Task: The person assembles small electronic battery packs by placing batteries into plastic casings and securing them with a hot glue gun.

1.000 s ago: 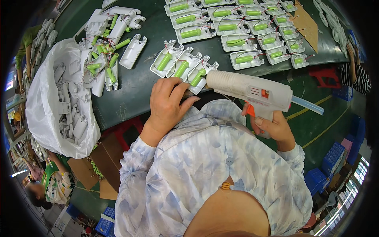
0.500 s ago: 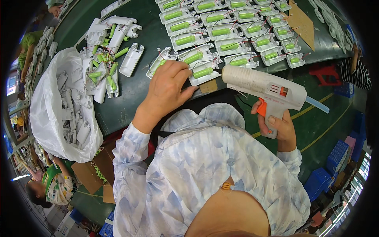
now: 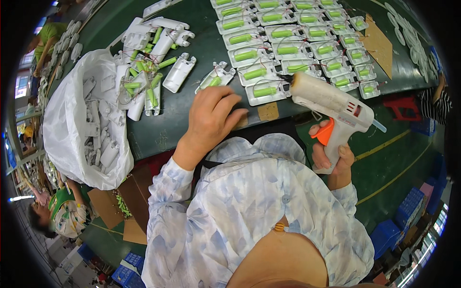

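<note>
My right hand [image 3: 334, 158] is wrapped round the handle of a white hot glue gun [image 3: 331, 99] with an orange trigger and a clear glue stick at its back. The gun's dark nozzle hangs at the right end of the nearest white plastic shell [image 3: 263, 92], which holds a green battery cell and thin wires. Left of that shell, my left hand [image 3: 210, 115] has bent fingers and its thumb apart, with no object visible in it. Its fingertips overlap the lower edge of a separate shell [image 3: 217, 76] with a green cell; whether they touch is unclear.
Rows of similar shells [image 3: 287, 50] cover the table's far middle. A pile of shells and cells [image 3: 149, 62] and a white bag of plastic parts [image 3: 62, 129] lie left. At right are cardboard [image 3: 378, 45] and white oval parts [image 3: 408, 41]. Other people work nearby.
The view has shifted, so the table things sit farther right. My left hand has drawn back leftward from the nearest shell. The glue gun has tilted, its nozzle lifting from beside that shell.
</note>
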A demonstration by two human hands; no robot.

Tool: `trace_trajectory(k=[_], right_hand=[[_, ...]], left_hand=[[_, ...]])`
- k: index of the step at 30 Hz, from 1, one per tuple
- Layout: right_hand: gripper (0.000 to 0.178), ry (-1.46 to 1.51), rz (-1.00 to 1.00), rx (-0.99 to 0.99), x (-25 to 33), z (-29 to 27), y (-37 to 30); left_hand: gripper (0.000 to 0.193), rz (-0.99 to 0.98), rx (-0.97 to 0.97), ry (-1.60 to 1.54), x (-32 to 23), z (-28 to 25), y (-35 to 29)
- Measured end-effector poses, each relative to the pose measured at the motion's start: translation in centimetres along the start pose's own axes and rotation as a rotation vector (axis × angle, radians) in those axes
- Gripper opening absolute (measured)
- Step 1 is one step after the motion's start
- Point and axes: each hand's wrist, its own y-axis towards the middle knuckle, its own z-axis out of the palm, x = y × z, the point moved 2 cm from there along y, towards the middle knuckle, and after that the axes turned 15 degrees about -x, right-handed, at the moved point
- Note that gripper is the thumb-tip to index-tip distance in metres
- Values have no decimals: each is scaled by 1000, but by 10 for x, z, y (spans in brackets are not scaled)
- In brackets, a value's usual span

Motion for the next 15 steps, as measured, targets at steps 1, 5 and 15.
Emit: trace_trajectory(k=[1,5,15], right_hand=[[71,1,4,15,-2,3,4],[71,-1,-36,15,-5,23,22],[69,-148,-38,17,-11,55,42]], left_hand=[[35,-39,-39,63,4,-7,-9],[29,-307,-130,226,22,-28,-32],[24,-363,-152,443,61,-50,-25]])
